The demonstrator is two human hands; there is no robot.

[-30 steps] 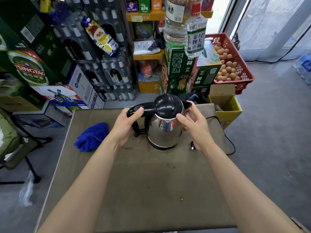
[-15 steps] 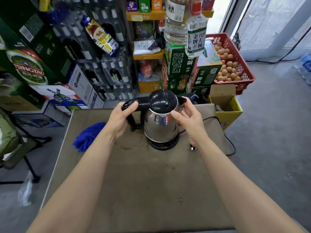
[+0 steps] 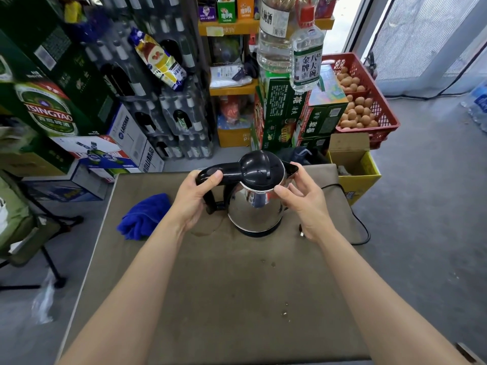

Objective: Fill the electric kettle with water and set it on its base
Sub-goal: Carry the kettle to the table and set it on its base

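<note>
While left hand (image 3: 193, 200) grips kettle (image 3: 254, 198), perhaps upright

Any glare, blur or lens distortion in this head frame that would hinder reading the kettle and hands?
Head view: the kettle and both hands, left hand and right hand, are sharp; the steel body mirrors its surroundings without blown-out glare. Wide-angle bending curves the shelves and the beer boxes at the left edge, which look slightly smeared. Daylight from the doorway is bright, nearly washed out.
</note>
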